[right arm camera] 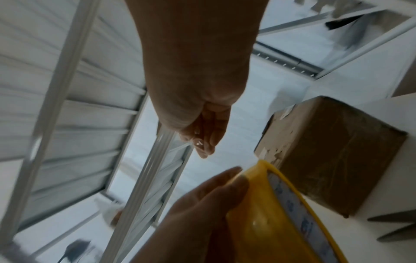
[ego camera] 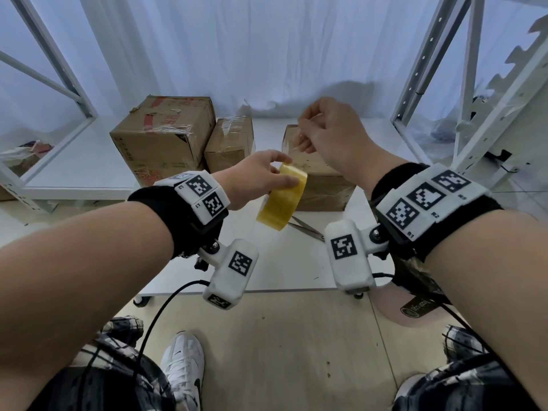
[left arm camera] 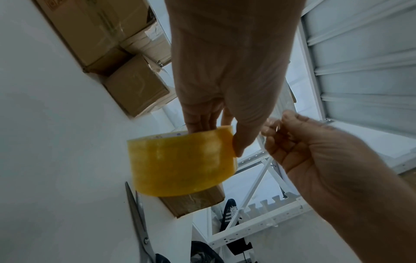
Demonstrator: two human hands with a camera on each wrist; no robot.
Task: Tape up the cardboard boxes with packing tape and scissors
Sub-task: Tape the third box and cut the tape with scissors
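Cardboard boxes: three, namely a large box (ego camera: 162, 134), a middle box (ego camera: 229, 142) and a near box (ego camera: 320, 180)
Tape rolls: one (ego camera: 281, 200)
Scissors: one pair (ego camera: 307, 228)
Hands: two, left hand (ego camera: 258, 178), right hand (ego camera: 332, 132)

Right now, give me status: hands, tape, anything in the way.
Left hand grips tape roll. Right hand pinches the pulled clear tape end above nearest box. Scissors on table, untouched. Nothing blocking.

White table (ego camera: 275, 262) stands between two white metal shelving racks (ego camera: 439, 84), a white curtain (ego camera: 237, 48) hanging behind it, a white sneaker (ego camera: 184, 366) below
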